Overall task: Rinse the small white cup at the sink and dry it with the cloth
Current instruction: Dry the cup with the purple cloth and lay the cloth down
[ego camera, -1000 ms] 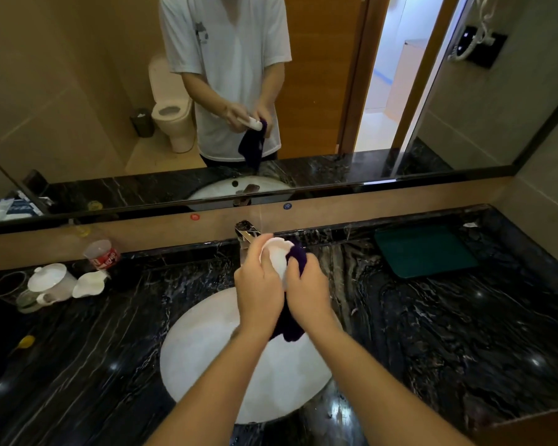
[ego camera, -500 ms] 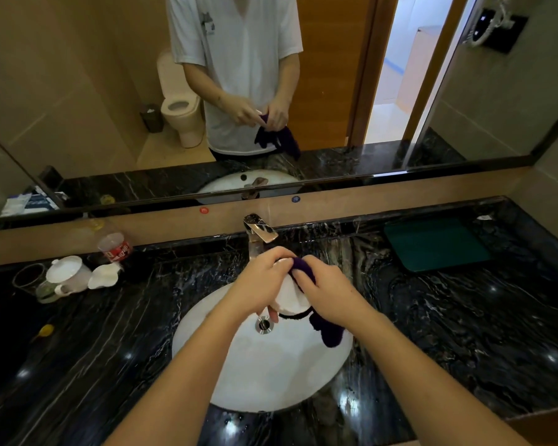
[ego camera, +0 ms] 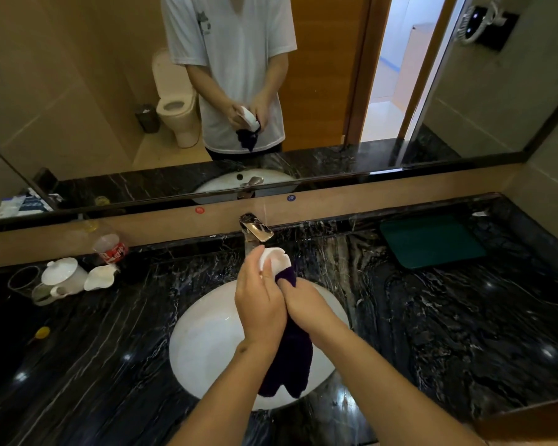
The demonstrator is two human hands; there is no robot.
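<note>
Over the round white sink (ego camera: 207,342) my left hand (ego camera: 258,304) grips the small white cup (ego camera: 276,260), its mouth turned up and away from me, just below the chrome tap (ego camera: 256,230). My right hand (ego camera: 306,307) presses a dark purple cloth (ego camera: 289,362) against the cup's right side. The cloth's loose end hangs down between my wrists over the basin. No water runs from the tap. The cup's lower part is hidden by my fingers.
On the black marble counter (ego camera: 432,333) at the left stand a white lidded teapot (ego camera: 63,276), a white dish (ego camera: 100,276), a glass (ego camera: 23,280) and a plastic bottle (ego camera: 110,249). A green mat (ego camera: 432,241) lies at the back right. A mirror covers the wall.
The cup and both hands rose again toward the tap after dipping low over the drain. The cloth now hangs straight down instead of bunching at the right.
</note>
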